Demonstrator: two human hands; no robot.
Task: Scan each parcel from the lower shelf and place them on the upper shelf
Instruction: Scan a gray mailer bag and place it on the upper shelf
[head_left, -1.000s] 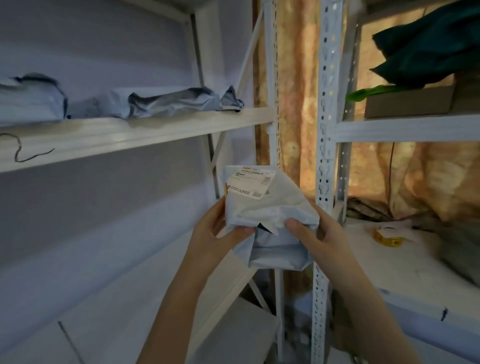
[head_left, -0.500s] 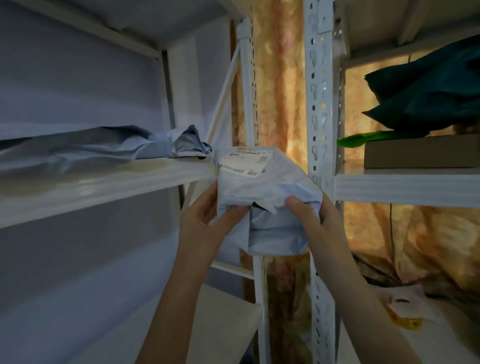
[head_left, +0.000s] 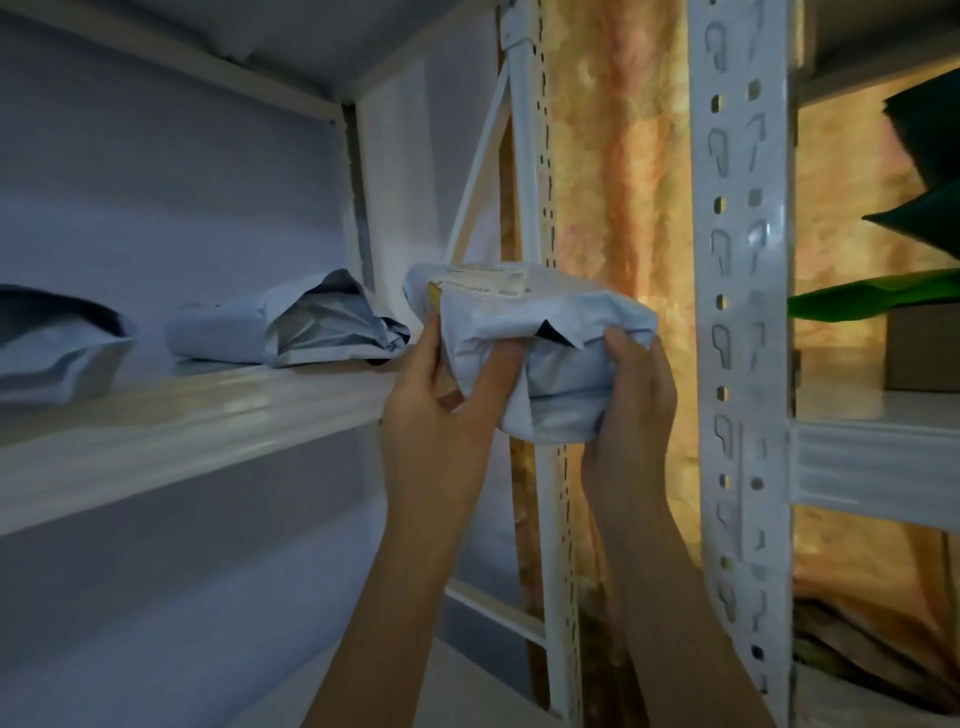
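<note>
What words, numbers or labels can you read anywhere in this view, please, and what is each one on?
No text here can be read.
Shipping label on top of the held parcel: seen edge-on, its print too blurred and small to read.
The two parcels on the upper shelf, one near the hands and one at the left edge: no label in sight.

Parcel (head_left: 540, 332): pale grey poly mailer, crumpled, white shipping label on its top face; gripped between left hand (head_left: 441, 395) and right hand (head_left: 631, 395). Upper shelf (head_left: 208, 415): white board, just left of the left hand.
</note>
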